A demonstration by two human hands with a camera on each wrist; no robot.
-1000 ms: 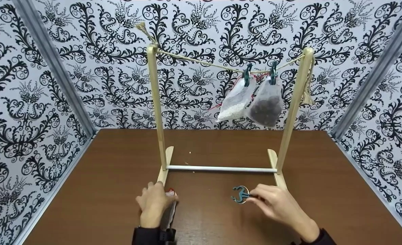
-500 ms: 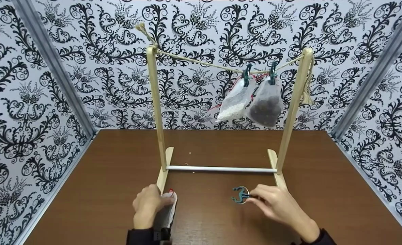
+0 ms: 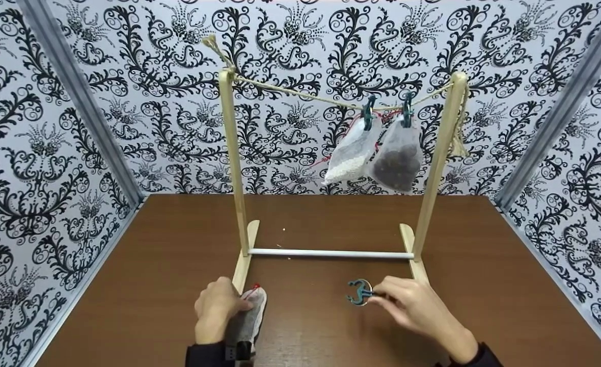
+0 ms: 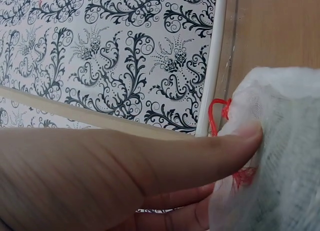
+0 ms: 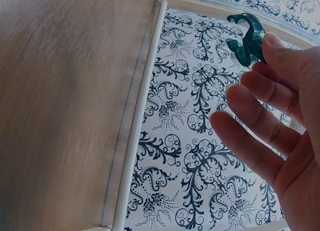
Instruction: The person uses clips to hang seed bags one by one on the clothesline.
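At the front left, my left hand (image 3: 216, 309) pinches the top corner of a small sheer drawstring bag (image 3: 253, 316) with dark contents and a red cord. In the left wrist view, the thumb lies over the white bag (image 4: 287, 141) beside the red cord (image 4: 220, 110), with fingers on its other side. My right hand (image 3: 413, 305) holds a teal clothespin (image 3: 359, 292) between thumb and forefinger above the table. Seen from the right wrist, that clothespin (image 5: 247, 45) has its curved jaws spread, and my other fingers are loosely bent away from it.
A wooden stand with a left post (image 3: 234, 168) and right post (image 3: 439, 168) carries a sagging rope (image 3: 300, 93). Clothespins hold a bag of white grains (image 3: 350, 158) and a bag of dark contents (image 3: 396, 162) on its right half. A white bar (image 3: 331, 253) joins the feet.
My left hand has shifted left and slightly toward me, and more of the bag under its thumb shows. The right hand and its clothespin have stayed in place.
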